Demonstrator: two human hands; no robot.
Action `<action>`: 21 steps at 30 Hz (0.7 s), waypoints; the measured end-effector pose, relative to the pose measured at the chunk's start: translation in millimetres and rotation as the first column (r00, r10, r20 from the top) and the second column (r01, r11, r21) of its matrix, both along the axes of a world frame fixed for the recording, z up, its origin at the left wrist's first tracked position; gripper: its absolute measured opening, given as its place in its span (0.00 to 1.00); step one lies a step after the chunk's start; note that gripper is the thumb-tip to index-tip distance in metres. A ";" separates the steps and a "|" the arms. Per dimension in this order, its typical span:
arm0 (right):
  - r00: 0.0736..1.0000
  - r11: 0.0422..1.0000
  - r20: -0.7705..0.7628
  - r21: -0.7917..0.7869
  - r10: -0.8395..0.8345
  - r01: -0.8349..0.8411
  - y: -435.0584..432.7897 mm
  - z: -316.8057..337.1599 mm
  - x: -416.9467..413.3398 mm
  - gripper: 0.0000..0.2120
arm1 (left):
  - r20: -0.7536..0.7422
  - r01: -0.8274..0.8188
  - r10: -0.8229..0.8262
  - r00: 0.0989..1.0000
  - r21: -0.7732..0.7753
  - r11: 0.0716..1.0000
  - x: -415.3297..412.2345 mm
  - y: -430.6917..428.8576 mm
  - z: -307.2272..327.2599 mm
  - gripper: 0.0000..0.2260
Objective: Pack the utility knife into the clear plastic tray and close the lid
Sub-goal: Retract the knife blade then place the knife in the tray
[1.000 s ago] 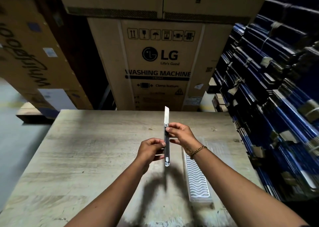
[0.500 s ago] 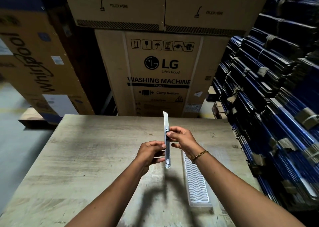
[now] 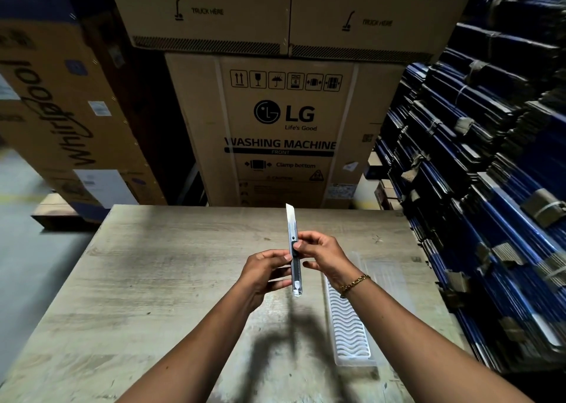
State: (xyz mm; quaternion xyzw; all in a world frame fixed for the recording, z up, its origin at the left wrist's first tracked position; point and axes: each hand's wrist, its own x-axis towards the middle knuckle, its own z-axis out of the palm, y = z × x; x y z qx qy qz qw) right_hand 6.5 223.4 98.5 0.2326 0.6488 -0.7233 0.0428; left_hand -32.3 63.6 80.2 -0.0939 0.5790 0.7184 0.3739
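The pale, grainy wooden table carries the clear tray, long, narrow and wavy-ribbed, its flat lid open just right of it. Above, left of the tray, the slim metal knife stands upright as before, its blade no shorter over the last second, so packing waits. The left hand pinches its lower body, and the right hand grips at the black slider.
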 end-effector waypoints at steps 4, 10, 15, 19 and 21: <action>1.000 1.000 0.002 -0.004 0.007 -0.007 -1.8 -2.3 4.3 0.12 | -0.003 -0.007 0.007 1.000 0.003 1.000 -0.9 0.4 0.9 0.12; 1.000 1.000 -0.004 -0.009 0.006 -0.006 -7.4 -6.6 10.6 0.11 | -0.005 -0.025 0.025 1.000 0.011 1.000 -3.0 0.4 2.4 0.09; 1.000 1.000 -0.009 -0.005 0.010 -0.010 -12.1 -7.7 17.7 0.10 | -0.012 -0.047 0.048 0.999 0.017 0.999 -4.4 -0.5 5.1 0.08; 1.000 1.000 -0.008 0.005 0.018 -0.018 -15.7 -7.6 23.5 0.10 | -0.012 -0.064 0.064 0.998 0.027 0.998 -5.5 -0.9 7.8 0.09; 1.000 1.000 -0.011 0.009 0.011 -0.011 -17.2 -6.7 25.7 0.10 | -0.009 -0.070 0.071 0.997 0.036 0.997 -5.0 -1.0 9.9 0.08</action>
